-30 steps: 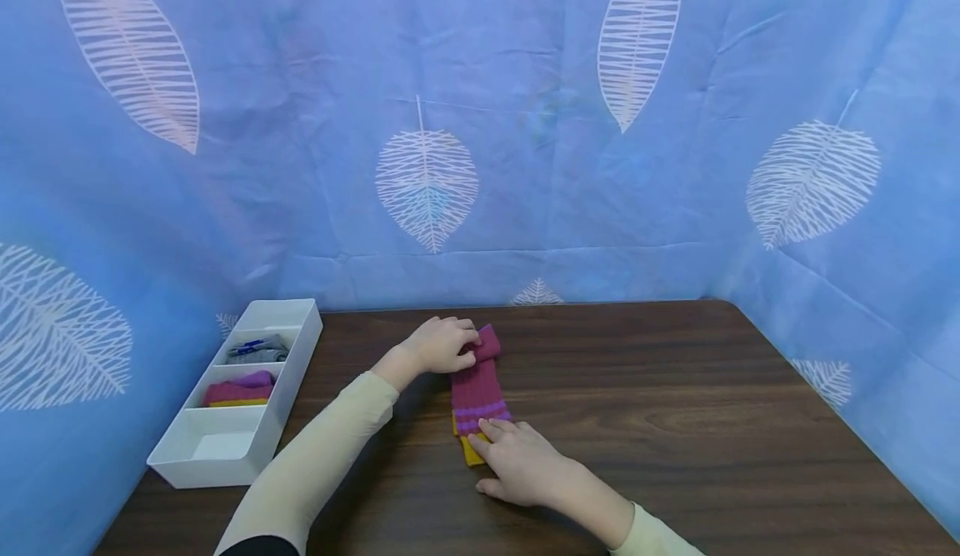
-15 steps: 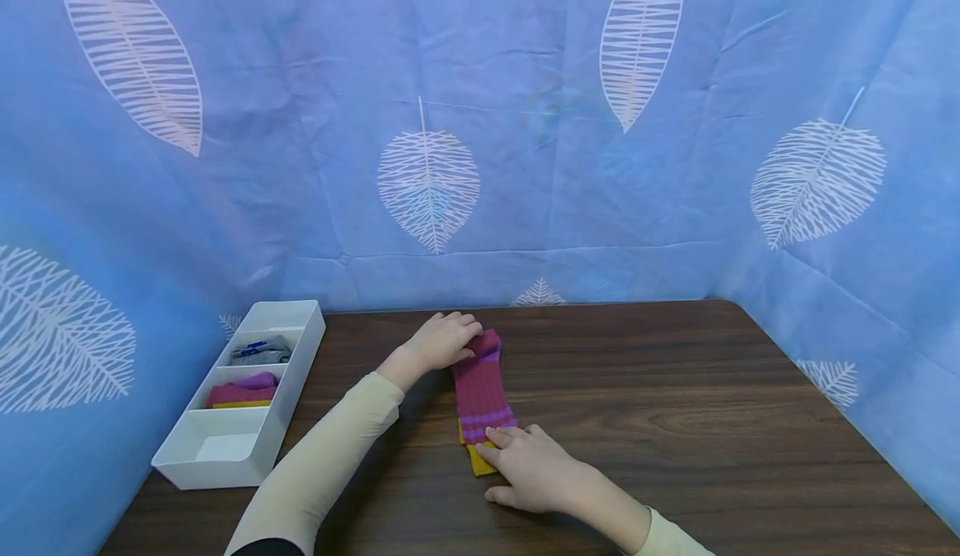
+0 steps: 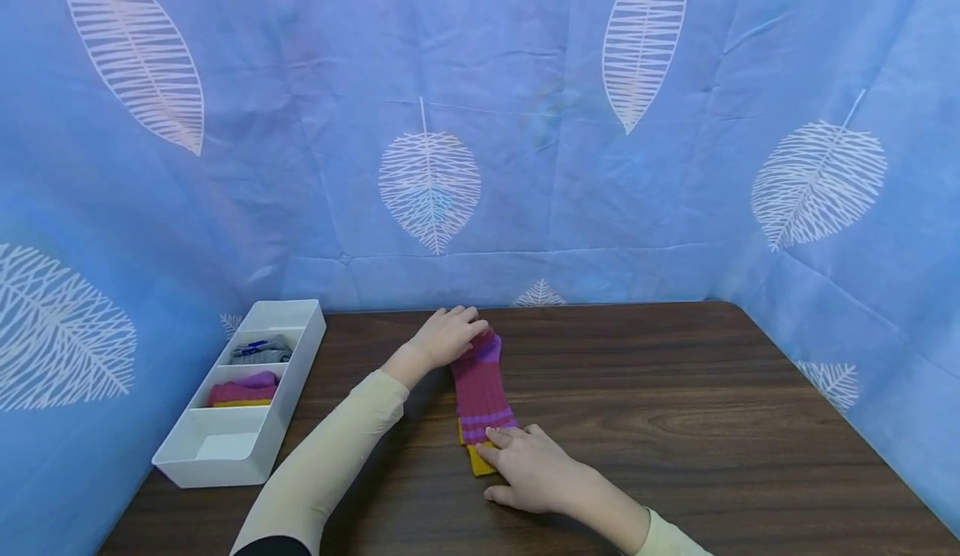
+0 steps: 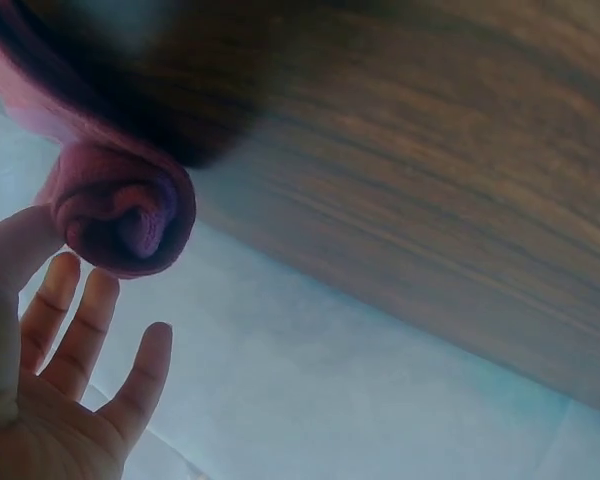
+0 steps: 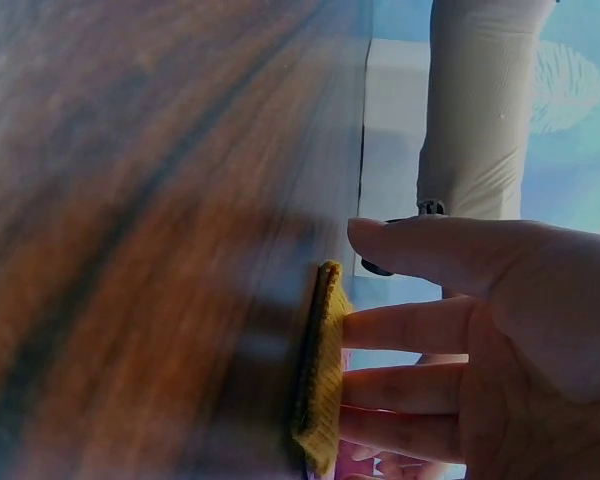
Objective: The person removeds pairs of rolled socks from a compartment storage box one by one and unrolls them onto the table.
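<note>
Rolling about partway done, I judged. The maroon striped sock (image 3: 483, 393) lay lengthwise on the brown table (image 3: 675, 423), right of the tray (image 3: 287, 389) and well apart from it. Its far end was done: the left wrist view showed a rolled end (image 4: 125, 210), several layers, spiral visible from the side, fairly loose in the middle. Left to do: the stretch from that roll down to the near end, flat in the head view, purple stripes showing, yellow end (image 5: 328, 370) sticking out underneath. One sock or two layered, I couldn't tell.

My left hand (image 3: 442, 339) was at the roll, thumb and fingers bent around it in a light hold, little finger off it; index position not clear. My right hand (image 3: 536, 473) had its fingers straight, gripping nothing, tips resting on the near end, thumb out to the side, seemingly to keep the cloth from sliding.

Over in the tray, a folded maroon bundle (image 3: 242, 393) with purple and yellow sat in one compartment, a grey bundle (image 3: 262, 352) with some blue in the next one back. Those looked finished; mine didn't, with most of its length unrolled.
</note>
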A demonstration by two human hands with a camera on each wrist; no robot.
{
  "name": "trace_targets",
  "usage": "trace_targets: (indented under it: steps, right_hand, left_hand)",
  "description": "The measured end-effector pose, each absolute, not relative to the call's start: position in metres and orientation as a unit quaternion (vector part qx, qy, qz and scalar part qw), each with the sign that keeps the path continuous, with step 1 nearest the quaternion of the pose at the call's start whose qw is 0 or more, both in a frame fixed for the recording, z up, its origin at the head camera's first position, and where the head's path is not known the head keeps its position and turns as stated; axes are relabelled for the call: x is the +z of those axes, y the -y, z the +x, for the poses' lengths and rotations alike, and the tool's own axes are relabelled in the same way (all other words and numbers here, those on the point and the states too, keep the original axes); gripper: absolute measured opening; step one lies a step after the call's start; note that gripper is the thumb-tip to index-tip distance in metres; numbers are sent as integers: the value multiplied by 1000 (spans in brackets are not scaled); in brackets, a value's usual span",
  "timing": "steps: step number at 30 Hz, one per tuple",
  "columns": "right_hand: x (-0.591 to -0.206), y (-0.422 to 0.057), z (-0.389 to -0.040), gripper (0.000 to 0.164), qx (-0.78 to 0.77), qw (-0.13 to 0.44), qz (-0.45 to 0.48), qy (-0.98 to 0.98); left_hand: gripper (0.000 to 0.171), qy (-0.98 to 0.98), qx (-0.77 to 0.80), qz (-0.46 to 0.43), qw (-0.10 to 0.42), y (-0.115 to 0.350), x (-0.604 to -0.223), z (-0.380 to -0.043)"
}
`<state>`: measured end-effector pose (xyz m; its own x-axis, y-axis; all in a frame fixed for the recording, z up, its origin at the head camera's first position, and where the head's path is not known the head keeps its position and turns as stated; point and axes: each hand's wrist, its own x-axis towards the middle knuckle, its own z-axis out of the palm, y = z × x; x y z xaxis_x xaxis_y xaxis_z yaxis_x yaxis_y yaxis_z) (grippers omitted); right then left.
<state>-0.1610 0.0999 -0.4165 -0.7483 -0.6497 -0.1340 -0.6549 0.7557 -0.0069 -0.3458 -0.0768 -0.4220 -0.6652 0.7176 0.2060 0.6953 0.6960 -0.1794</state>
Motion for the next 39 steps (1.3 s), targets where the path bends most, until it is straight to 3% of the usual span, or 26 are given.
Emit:
trace_targets:
  steps: [5, 11, 15, 32, 39]
  right_hand:
    - [-416, -100, -161, 56, 19, 67, -349, -934]
    - [-416, -100, -162, 56, 21, 71, -347, -935]
    - [-417, -99, -161, 56, 25, 63, -348, -935]
    - [-414, -101, -159, 55, 38, 42, -357, -932]
    - [-413, -103, -157, 53, 32, 47, -355, -933]
  left_hand:
    - [12, 916, 57, -379, 121, 76, -425, -345]
    - [35, 938, 43, -336, 72, 79, -428, -348]
    - [36, 952, 34, -302, 45, 81, -430, -350]
    - [26, 952, 85, -276, 97, 79, -430, -357]
    - [26, 967, 71, -238, 58, 85, -433, -364]
